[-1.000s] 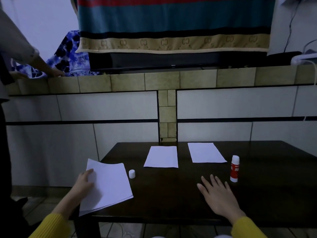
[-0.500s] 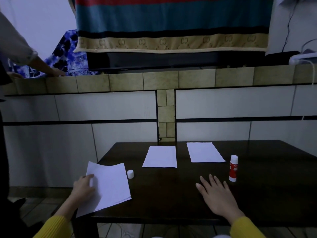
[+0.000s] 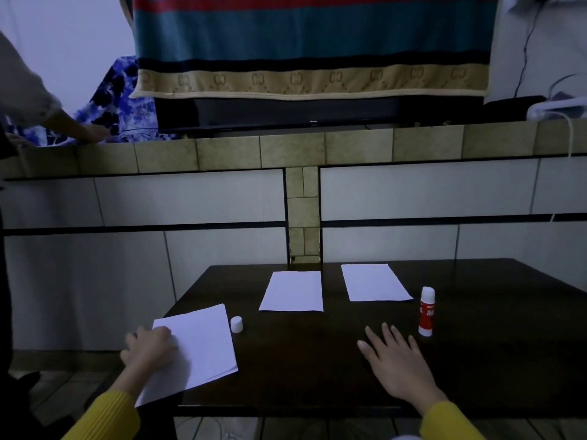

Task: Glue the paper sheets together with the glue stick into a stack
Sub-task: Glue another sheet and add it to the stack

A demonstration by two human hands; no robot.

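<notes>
On the dark wooden table [image 3: 476, 360], left hand [image 3: 149, 347] grips flat white sheets [image 3: 203, 344]; right hand [image 3: 397, 363] lies spread

Matt white paper sheets [image 3: 291, 291] lie on a dark glossy wooden table [image 3: 508, 360].

— What sort of place is this?

— A home, a lived-in room. A striped blanket [image 3: 313, 46] hangs over a dark flat screen [image 3: 286, 114] on a tiled ledge [image 3: 355, 144].

— Anything else domestic?

— A blue floral cloth [image 3: 122, 103] is heaped at the ledge's left end, a cable [image 3: 525, 42] runs down the wall, and a dark wooden table [image 3: 476, 344] stands on a tiled floor [image 3: 222, 428].
</notes>
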